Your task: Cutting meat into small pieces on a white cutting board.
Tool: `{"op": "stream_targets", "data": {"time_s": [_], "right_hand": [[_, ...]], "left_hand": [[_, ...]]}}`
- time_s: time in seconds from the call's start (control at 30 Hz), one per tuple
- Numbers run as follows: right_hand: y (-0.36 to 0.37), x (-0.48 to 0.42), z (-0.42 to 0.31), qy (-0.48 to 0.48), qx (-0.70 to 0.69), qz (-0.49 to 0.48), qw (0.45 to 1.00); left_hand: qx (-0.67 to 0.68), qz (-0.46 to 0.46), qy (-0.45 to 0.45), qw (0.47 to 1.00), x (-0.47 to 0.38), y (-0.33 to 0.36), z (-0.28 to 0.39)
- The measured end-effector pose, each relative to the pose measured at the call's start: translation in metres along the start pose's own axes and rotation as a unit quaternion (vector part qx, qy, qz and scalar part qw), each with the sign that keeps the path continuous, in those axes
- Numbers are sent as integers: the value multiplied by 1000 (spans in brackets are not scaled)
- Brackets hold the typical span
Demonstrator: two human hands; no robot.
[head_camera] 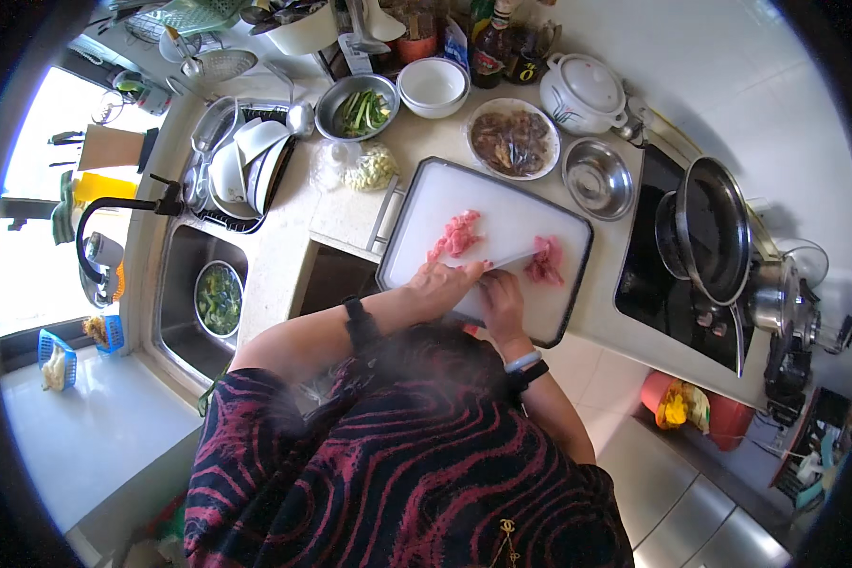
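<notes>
My left hand (438,285) reaches across a white cutting board (412,206) with a dark rim. It is closed around the handle end of a kitchen knife (515,257), whose blade points to the right. The blade's far end meets a flat piece of raw red meat (545,261). On the board's left part lies a small heap of cut raw meat (457,236). My right hand (503,302), fingers curled, is close against the knife's handle end and my left fingertips. Whether it grips anything is hidden.
Behind the board are a film-covered dish of dark food (511,138), a steel bowl (598,179) and a metal bowl of green vegetables (358,108). A frying pan (716,231) stands on the cooktop at right. The sink (184,284), holding a bowl of greens, is at left.
</notes>
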State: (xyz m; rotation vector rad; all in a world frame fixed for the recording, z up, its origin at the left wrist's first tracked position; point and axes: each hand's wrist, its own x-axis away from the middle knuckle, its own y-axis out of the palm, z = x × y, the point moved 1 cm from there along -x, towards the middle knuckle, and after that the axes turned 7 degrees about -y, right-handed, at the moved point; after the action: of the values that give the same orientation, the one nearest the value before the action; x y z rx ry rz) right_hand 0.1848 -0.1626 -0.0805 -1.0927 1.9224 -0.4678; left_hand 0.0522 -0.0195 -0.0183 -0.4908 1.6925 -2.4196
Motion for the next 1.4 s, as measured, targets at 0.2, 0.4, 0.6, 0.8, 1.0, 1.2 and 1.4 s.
{"op": "stream_targets", "data": {"time_s": [0.2,0.4,0.6,0.8,1.0,1.2,1.4], "right_hand": [[-2,-3,-9,9,21,20,1000],[0,0,-6,24,10,24,999],[1,-2,-5,2,23,11,1000],[4,1,3,1,24,9,1000],[6,6,6,-5,19,23,1000],[6,8,5,7,41,1,999],[1,-2,-3,13,19,5,1000]], "left_hand": [[-9,-23,-10,1000,50,-10,-24],[0,-61,-33,998,46,-37,-28],[0,-84,-29,996,62,-48,-14],[-62,-9,-13,998,50,-13,-16],[-73,78,3,994,23,5,2],[-111,74,0,991,65,-13,-18],[-138,108,-6,984,48,23,-12]]}}
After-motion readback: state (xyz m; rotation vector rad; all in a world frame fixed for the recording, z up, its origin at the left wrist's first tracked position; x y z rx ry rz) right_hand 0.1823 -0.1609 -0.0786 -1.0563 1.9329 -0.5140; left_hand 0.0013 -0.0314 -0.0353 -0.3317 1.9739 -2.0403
